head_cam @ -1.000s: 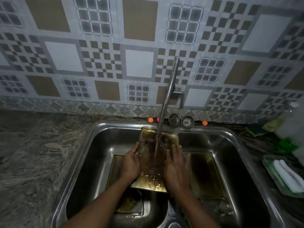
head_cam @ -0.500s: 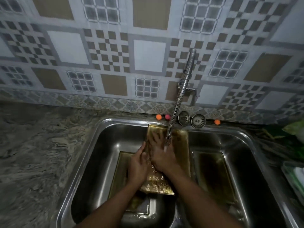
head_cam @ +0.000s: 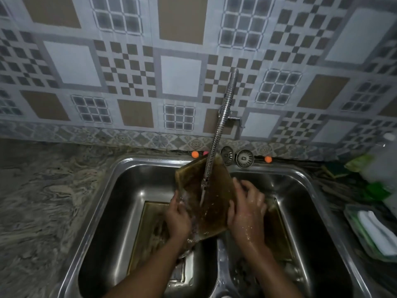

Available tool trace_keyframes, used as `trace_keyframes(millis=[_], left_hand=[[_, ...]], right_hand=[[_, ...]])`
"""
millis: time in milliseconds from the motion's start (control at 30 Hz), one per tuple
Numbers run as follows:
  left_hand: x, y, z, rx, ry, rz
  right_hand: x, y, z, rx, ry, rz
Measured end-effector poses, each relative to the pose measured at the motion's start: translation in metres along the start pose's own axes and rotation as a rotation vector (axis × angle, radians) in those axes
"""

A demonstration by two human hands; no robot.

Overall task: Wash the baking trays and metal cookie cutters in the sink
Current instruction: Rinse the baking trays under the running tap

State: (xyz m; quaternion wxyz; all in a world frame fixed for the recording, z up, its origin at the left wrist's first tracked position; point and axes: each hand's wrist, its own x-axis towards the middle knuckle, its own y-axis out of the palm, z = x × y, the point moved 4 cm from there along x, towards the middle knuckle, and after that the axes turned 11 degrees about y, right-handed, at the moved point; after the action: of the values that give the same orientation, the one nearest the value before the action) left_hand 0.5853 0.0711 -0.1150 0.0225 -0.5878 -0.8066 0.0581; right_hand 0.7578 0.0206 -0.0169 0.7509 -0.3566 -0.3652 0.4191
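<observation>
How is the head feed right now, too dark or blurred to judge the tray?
Head view: dim, darkest at the corners; wide-angle bends the tiles and sink rim; glare streaks the sink walls; the tray under the tap shows its brown staining; the left hand is blurred by water.
</observation>
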Motion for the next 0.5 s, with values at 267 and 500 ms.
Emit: trace_keyframes(millis=[267, 500], left_hand=[[0.015, 0.016, -0.002, 0.311, 0.061, 0.389], [0.009, 0.021, -0.066, -0.383, -0.135, 0.397]], right_hand=[[0.001, 0.029, -0.006, 0.707, 0.384, 0.262], [-0.038, 0.042, 0.037, 0.643, 0.033, 0.284]])
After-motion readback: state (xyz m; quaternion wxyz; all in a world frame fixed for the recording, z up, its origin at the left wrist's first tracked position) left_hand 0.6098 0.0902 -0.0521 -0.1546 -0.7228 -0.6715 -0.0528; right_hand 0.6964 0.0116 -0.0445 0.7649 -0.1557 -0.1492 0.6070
